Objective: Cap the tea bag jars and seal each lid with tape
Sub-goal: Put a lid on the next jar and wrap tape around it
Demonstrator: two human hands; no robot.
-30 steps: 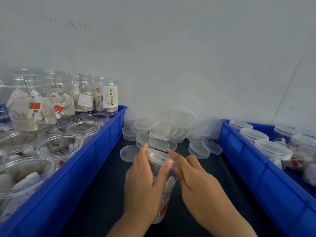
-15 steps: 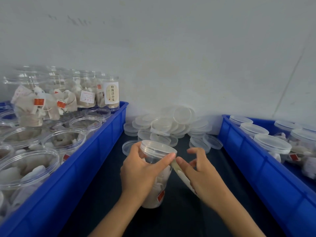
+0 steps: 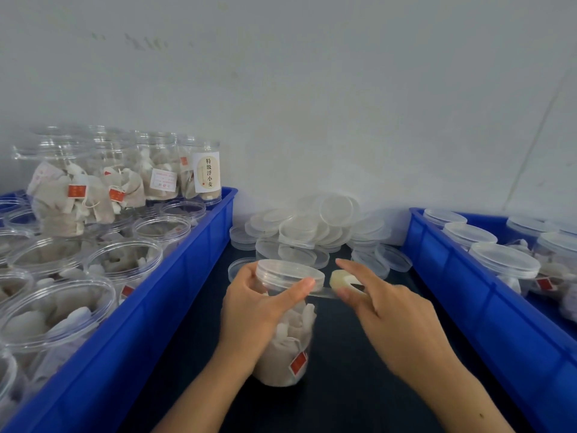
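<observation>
two bright blue bins (image 3: 175, 307) are flanking a dark navy worktop (image 3: 343, 385). clear jars (image 3: 282, 332) are showing pale beige tea bags with small red tags (image 3: 298, 363). one jar is wearing a cream label (image 3: 207, 172) with black characters. the loose lids (image 3: 312, 232) are looking frosted white, the tape roll (image 3: 342, 281) pale yellowish.

Passage is confined to a dark bench (image 3: 349, 385) strip between the left blue plastic crate (image 3: 162, 310) and the right blue plastic crate (image 3: 487, 310). A heap of clear round plastic lids (image 3: 312, 232) blocks the far end at the wall. Open bench lies near right of the upright clear tea bag jar (image 3: 285, 348).
</observation>
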